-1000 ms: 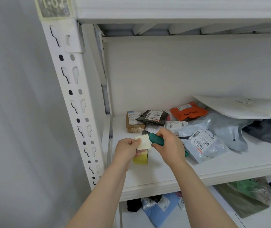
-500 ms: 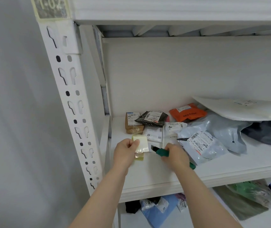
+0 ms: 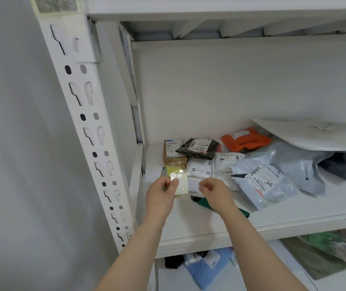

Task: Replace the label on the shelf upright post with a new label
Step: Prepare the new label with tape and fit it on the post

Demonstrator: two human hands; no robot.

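Note:
A white slotted upright post (image 3: pixel 88 122) runs down the left. Its old label (image 3: pixel 56 4), grey with a pale yellow border, sits at the post's top, cut off by the frame edge. My left hand (image 3: pixel 161 196) pinches a small pale yellow label sheet (image 3: pixel 181 183) above the shelf. My right hand (image 3: pixel 214 192) hovers just right of it, fingers loosely curled and holding nothing. A green-handled cutter (image 3: pixel 205 203) lies on the shelf board (image 3: pixel 272 219), partly under my right wrist. A yellow-green pad (image 3: pixel 173 170) lies behind the sheet.
Several parcels crowd the shelf: a brown box (image 3: pixel 173 152), a black bag (image 3: pixel 198 148), an orange bag (image 3: pixel 245 139), grey mailers (image 3: pixel 266 185) and a large white envelope (image 3: pixel 314 133). More bags lie on the lower shelf (image 3: pixel 325 255). A grey wall (image 3: pixel 16 164) stands left of the post.
My right hand put the green cutter down on the shelf and let go, then rose beside the sheet. My left hand lifted the label sheet slightly. The camera tilted down.

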